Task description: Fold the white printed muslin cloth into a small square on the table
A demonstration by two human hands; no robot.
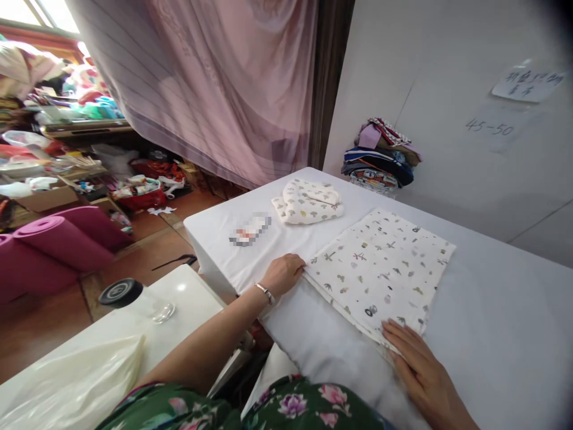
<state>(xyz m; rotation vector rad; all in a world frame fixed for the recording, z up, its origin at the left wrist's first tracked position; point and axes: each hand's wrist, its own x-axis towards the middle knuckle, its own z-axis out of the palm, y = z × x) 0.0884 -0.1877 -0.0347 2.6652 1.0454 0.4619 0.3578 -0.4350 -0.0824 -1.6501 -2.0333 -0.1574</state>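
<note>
A white cloth (380, 269) printed with small plants and figures lies folded into a flat, layered rectangle on the white-covered table. At its near left corner, my left hand (284, 276) is closed, with fingertips pinching the edge. My right hand (416, 361) rests on the near right corner with its fingers stretched out flat over the fabric; its thumb is by the edge. Farther back lies a bundled white cloth (308, 202) with a mushroom-like print. Left of that bundle is a blurred-out item (250, 230) whose kind I cannot make out.
To my left, a low white table (179, 340) holds a clear jar with a black lid (120, 292) and a pale plastic bag (76, 382). Folded fabrics (380, 158) are stacked by the wall. A pink curtain (233, 77) hangs behind; pink rolls (58, 245) lie on the floor.
</note>
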